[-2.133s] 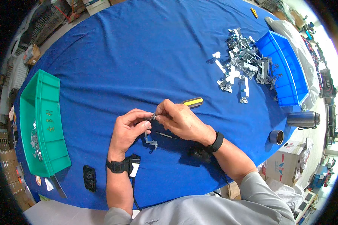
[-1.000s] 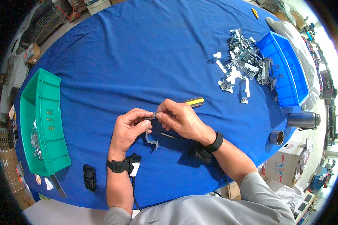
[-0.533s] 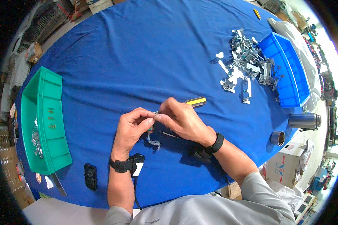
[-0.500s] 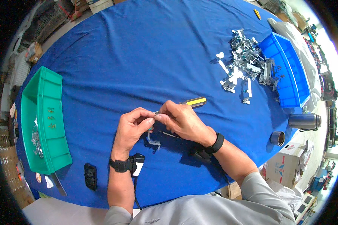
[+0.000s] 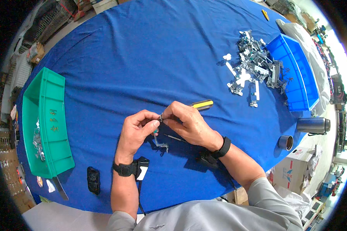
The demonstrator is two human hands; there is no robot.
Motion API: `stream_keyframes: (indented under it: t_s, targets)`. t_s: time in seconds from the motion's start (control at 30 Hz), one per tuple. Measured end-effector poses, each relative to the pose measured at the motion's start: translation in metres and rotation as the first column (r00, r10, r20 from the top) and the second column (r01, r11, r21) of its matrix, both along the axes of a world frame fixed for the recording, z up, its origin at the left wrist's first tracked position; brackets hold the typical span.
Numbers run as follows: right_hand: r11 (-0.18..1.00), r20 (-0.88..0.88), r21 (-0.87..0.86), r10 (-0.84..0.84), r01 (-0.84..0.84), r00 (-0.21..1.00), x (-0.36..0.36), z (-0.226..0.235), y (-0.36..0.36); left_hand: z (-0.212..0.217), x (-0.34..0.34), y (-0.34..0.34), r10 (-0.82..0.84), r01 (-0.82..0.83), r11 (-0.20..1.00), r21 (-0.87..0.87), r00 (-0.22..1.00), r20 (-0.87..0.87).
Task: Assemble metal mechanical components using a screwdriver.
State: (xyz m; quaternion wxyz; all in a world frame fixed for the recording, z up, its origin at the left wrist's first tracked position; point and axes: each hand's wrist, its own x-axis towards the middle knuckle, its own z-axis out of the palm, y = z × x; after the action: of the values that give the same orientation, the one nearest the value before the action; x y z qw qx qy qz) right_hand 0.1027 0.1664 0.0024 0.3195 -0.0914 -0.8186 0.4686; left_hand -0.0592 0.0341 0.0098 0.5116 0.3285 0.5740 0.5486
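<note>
My left hand (image 5: 133,133) is closed, thumb against fingers, on a thin metal bracket (image 5: 160,145). The bracket hangs below the fingertips, with a bent foot at its lower end and a green bit near the thumb. Fingertip to fingertip with it, my right hand (image 5: 187,121) pinches at a small metallic piece (image 5: 160,118); whether that is the bracket's upper end or a separate part, I cannot tell. A screwdriver handle (image 5: 202,104), yellow and black, lies behind my right hand. Partly under that hand is a thin metal rod (image 5: 174,137).
Many metal brackets (image 5: 254,63) lie heaped before a tipped blue bin (image 5: 297,73) at far right. A green bin (image 5: 56,127) with metal parts stands left. A steel flask (image 5: 313,125), a round cup (image 5: 285,143), a black object (image 5: 93,180) and a yellow cutter (image 5: 265,15) are around.
The bracket's lower end has swung slightly to the right. My right fingertips have shifted a little, showing more of the small metallic piece between the hands.
</note>
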Motion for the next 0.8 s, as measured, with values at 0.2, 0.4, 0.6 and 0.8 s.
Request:
stream_keyframes:
  t_s: [0.2, 0.4, 0.6, 0.8]
  targets:
    - [0.909, 0.279, -0.414, 0.087, 0.038, 0.956, 0.007, 0.018, -0.002, -0.001, -0.001, -0.002, -0.001, 0.001, 1.0, 0.013, 1.0, 0.01]
    - [0.686, 0.202, -0.727, 0.188, 0.019, 0.961, 0.005, 0.01, -0.005, 0.002, 0.0, -0.001, -0.04, 0.04, 0.999, 0.009, 0.999, -0.03]
    - [0.786, 0.231, -0.615, 0.096, 0.069, 0.968, 0.006, 0.007, -0.003, 0.004, 0.007, 0.001, -0.105, 0.1, 0.994, -0.044, 0.982, -0.16]
    - [0.968, 0.175, -0.25, 0.023, 0.022, 0.984, 0.006, 0.009, -0.003, -0.005, 0.006, -0.002, -0.013, 0.013, 1.0, -0.027, 1.0, 0.01]
